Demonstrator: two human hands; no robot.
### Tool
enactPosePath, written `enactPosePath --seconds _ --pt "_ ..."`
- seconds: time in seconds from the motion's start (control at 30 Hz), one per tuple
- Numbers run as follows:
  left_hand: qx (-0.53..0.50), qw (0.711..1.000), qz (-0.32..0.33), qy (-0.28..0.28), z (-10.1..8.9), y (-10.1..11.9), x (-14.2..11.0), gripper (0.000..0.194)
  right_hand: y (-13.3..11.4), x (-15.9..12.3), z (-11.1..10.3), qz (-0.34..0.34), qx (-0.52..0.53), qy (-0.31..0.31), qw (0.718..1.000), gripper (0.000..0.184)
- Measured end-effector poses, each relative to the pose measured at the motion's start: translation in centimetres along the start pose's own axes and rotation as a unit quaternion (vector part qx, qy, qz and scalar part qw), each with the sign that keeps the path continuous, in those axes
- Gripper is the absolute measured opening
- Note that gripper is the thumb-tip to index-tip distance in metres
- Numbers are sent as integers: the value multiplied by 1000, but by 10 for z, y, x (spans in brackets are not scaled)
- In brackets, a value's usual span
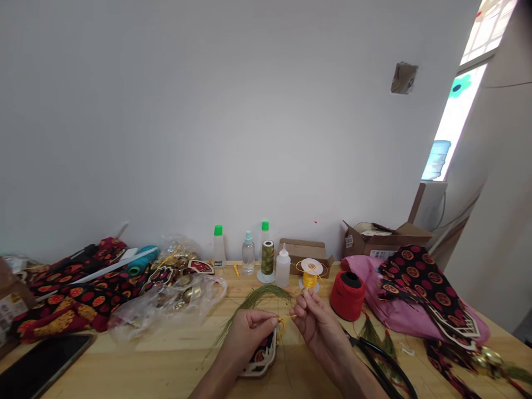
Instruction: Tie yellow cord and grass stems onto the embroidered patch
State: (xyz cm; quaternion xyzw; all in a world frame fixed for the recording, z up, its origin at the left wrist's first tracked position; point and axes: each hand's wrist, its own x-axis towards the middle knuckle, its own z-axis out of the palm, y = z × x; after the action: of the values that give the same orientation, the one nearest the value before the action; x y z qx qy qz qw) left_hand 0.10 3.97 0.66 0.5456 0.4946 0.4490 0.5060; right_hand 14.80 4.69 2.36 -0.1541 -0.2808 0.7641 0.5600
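My left hand [251, 331] is closed in a pinch on a short yellow cord [282, 325], just above a small red-and-black patterned ornament piece [262, 359] on the wooden table [174, 354]. My right hand [316, 321] is closed too, its fingertips pinching the other end of the same yellow cord. A bundle of thin olive-green threads [260, 299] lies under and behind both hands. A spool of yellow cord [310, 275] stands just beyond my right hand.
Glue bottles [218, 247], a clear bottle [248, 253], an olive thread cone [267, 259] and a red thread cone [348, 295] line the back. Patterned fabric [75, 299] and a plastic bag of bells [174, 299] lie left; scissors [384, 360] and pink cloth [399, 316] lie right. A phone [41, 366] lies front left.
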Motion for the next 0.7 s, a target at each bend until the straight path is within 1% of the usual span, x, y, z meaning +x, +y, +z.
enactPosePath --seconds 0.2,0.33,0.47,0.53,0.6,0.7 --pt "30 999 2 -22 1 7 -6 34 0 1 -2 -10 6 -10 1000 12" --pt "55 998 -7 -21 2 10 -7 34 2 0 0 -6 0 -16 1000 12" --pt "45 999 2 -30 1 8 -5 35 1 -1 2 4 1 -12 1000 12" --pt "37 998 13 -48 2 8 -6 36 0 -1 0 -4 11 -3 1000 11" --pt "32 998 7 -58 4 8 -7 36 -1 0 -3 -22 29 7 999 10" --pt "32 998 -15 -50 6 6 -8 35 -2 2 -7 -44 44 24 998 11"
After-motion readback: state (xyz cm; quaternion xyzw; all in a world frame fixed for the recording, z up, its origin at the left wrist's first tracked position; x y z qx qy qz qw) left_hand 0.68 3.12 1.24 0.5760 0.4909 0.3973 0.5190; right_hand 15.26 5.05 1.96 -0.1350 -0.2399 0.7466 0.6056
